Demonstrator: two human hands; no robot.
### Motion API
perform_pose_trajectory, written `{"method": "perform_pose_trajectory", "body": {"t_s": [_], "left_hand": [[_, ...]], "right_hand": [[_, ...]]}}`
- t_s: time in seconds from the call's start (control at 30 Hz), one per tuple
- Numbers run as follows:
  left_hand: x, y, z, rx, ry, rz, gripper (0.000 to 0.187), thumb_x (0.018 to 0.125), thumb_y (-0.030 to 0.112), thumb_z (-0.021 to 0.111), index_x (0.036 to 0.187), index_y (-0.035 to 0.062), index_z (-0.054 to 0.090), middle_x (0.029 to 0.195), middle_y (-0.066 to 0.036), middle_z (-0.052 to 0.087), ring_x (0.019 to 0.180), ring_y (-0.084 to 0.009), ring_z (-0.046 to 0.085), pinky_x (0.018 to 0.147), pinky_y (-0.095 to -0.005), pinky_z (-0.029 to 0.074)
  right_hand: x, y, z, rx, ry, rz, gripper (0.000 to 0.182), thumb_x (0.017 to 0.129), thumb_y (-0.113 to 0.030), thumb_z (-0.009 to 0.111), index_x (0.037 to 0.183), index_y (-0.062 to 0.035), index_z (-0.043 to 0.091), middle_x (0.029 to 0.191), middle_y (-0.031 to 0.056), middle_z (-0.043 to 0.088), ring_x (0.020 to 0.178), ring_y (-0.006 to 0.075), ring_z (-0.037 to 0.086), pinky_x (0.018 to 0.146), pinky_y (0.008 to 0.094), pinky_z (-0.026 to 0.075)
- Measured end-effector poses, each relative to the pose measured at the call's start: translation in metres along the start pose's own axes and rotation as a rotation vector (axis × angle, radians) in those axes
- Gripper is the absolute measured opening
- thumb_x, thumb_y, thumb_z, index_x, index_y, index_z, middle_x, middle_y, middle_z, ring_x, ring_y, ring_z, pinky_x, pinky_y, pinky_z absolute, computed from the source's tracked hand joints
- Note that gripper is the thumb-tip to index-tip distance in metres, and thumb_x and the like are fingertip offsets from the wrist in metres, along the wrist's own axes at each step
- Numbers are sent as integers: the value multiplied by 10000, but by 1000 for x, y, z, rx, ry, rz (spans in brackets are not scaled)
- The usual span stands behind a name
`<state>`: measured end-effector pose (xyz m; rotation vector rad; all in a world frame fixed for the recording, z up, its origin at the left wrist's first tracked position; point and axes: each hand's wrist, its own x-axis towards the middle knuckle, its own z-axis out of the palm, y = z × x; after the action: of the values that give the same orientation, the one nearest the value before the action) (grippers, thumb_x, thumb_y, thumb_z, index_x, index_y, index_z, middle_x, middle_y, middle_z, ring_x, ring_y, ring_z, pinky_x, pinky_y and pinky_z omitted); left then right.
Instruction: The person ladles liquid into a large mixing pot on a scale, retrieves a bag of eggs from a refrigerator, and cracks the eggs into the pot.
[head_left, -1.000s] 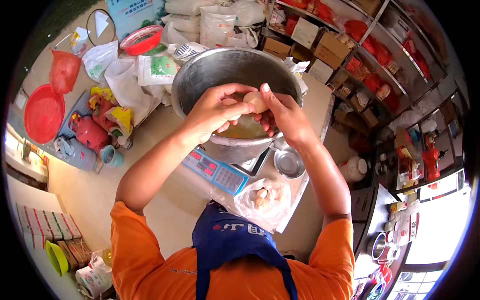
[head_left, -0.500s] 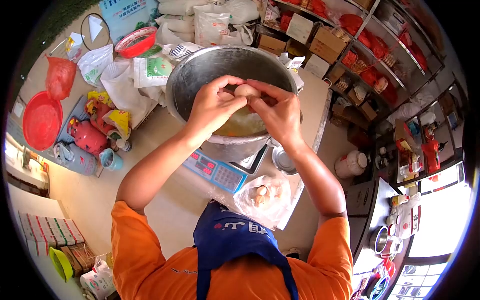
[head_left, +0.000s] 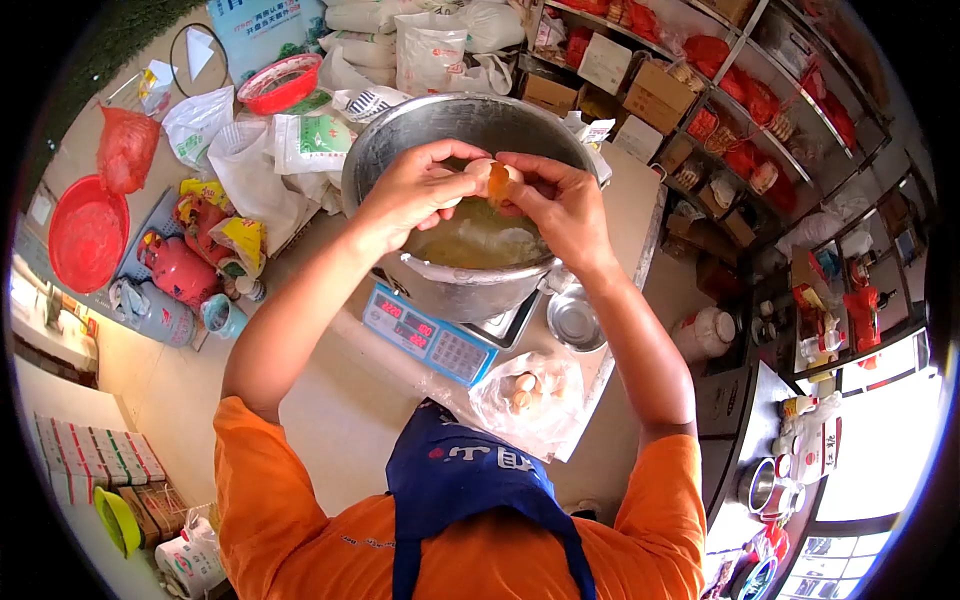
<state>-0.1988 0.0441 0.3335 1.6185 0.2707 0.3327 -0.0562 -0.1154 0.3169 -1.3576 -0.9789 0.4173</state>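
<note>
Above a large metal pot [head_left: 455, 292], my left hand [head_left: 422, 195] and my right hand [head_left: 565, 208] hold a cracked egg [head_left: 481, 168] between their fingertips. Its shell is parted, and orange yolk [head_left: 498, 183] shows in the gap. Fingers hide part of the shell, mostly on the right side. Pale, cloudy liquid [head_left: 470, 245] lies in the pot. The pot stands on a blue digital scale [head_left: 424, 335] with lit red digits. Closer to my body, several eggs [head_left: 524, 383] lie in a clear plastic bag [head_left: 560, 412] on the table.
A round metal dish [head_left: 575, 320] sits to the right of the scale. White sacks [head_left: 430, 55] and a red basin [head_left: 280, 82] are beyond the pot. On the left are a red gas cylinder [head_left: 178, 268] and another red basin [head_left: 88, 235]. Shelves [head_left: 720, 75] line the right.
The egg was whole-looking between my fingers; now its shell is parted and yolk shows. My hands have drawn slightly apart.
</note>
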Motion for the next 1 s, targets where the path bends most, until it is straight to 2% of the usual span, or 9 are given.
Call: {"method": "perform_pose_trajectory", "body": {"t_s": [0.03, 0.07, 0.17, 0.2, 0.3, 0.6, 0.8, 0.9, 1.0], "left_hand": [[1, 2, -5, 50, -34, 10, 346, 954, 148, 672, 1294, 94, 639, 792, 59, 610, 599, 8, 439, 449, -161, 265], [3, 2, -13, 101, -83, 103, 349, 929, 97, 685, 1276, 76, 654, 896, 26, 659, 701, -16, 544, 548, -165, 417], [16, -4, -24, 285, -126, 332, 381, 878, 24, 697, 1256, 53, 668, 1041, -7, 690, 899, -74, 637, 774, -219, 533], [17, -2, -30, 377, -136, 362, 417, 830, -36, 690, 1241, 32, 678, 1145, -33, 698, 1059, -125, 648, 947, -272, 524], [21, 5, -38, 558, -112, 491, 433, 826, -37, 692, 1252, 32, 675, 1150, -32, 703, 1037, -127, 655, 917, -273, 535], [18, 19, -34, 144, -272, 209, 485, 862, 189, 799, 1304, 35, 672, 1163, -38, 716, 910, -71, 667, 701, -187, 512], [25, 13, -41, 212, -200, 284, 455, 871, 120, 789, 1301, 29, 669, 1174, -54, 715, 1054, -117, 672, 892, -246, 546], [27, 11, -47, 237, -158, 329, 427, 876, 89, 781, 1282, 24, 668, 1170, -62, 715, 1084, -125, 661, 976, -271, 528], [29, 6, -50, 254, -91, 382, 413, 881, 74, 770, 1276, 33, 654, 1164, -64, 715, 1083, -128, 670, 956, -262, 529]], "right_hand": [[1, 1, -3, -25, -39, -34, 297, 921, -59, 700, 1206, 22, 726, 992, 145, 758, 833, 136, 716, 761, 291, 596], [1, -1, -7, -160, -60, -165, 286, 912, -48, 695, 1191, 8, 732, 1036, 152, 745, 852, 163, 723, 768, 299, 600], [-1, -8, -15, -570, -104, -503, 284, 875, -16, 683, 1151, -34, 746, 1158, 171, 702, 909, 242, 735, 794, 327, 611], [-2, -10, -16, -710, -114, -581, 299, 854, -6, 680, 1143, -48, 748, 1194, 174, 686, 928, 268, 734, 805, 339, 614], [-7, -13, -24, -963, -179, -772, 352, 784, 1, 687, 1127, -53, 742, 1276, 170, 651, 971, 303, 728, 831, 369, 616], [-12, -30, -20, -977, -401, -800, 341, 736, -50, 704, 1075, -19, 717, 1352, 170, 576, 945, 312, 710, 766, 405, 600], [-15, -38, -32, -961, -516, -699, 323, 750, -37, 668, 1069, -36, 721, 1238, 149, 637, 908, 318, 709, 752, 426, 585], [-17, -47, -36, -887, -456, -623, 308, 790, -17, 667, 1091, -37, 724, 1185, 156, 652, 897, 318, 708, 756, 414, 581], [-11, -41, -32, -677, -214, -570, 279, 840, 6, 661, 1110, -29, 719, 1181, 161, 645, 911, 304, 706, 774, 409, 578]]}}
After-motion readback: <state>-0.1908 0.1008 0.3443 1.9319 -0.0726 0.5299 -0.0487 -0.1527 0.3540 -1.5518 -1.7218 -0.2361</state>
